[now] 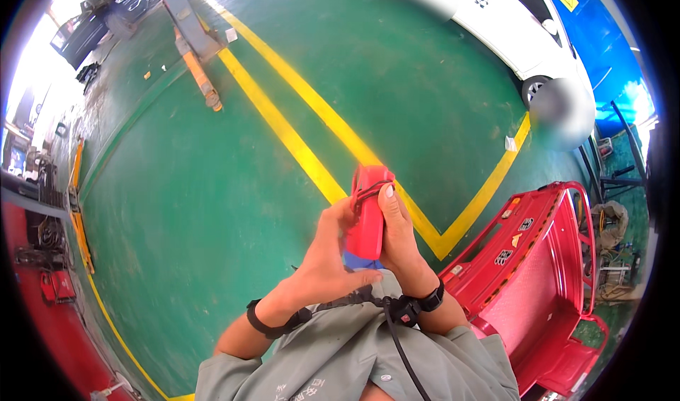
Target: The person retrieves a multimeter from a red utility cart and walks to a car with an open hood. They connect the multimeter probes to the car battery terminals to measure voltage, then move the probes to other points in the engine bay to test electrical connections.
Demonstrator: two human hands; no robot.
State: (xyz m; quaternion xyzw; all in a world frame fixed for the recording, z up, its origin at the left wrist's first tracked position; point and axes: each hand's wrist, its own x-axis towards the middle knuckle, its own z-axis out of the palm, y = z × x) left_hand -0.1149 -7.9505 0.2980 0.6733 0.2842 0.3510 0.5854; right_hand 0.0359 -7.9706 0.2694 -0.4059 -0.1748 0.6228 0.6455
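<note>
A red, elongated handheld device (367,235) is in front of my body, with thin dark cord wrapped round its upper part. My right hand (402,238) is closed on its right side, the thumb pressed near the cord. Against the device's left edge, beside the cord, rest the fingers of my left hand (322,252). Its thumb stretches away below the device, apart from the fingers, and its fingertips are partly hidden. Just under the device's lower end a small blue patch shows; I cannot make out what it belongs to.
A red vehicle cargo body (524,288) stands close on my right. Farther off are a white car (496,26) and a grey lift post (185,19) with an orange arm (198,75). Yellow lines (283,128) cross the green floor (184,210). Red equipment (57,286) sits at the left edge.
</note>
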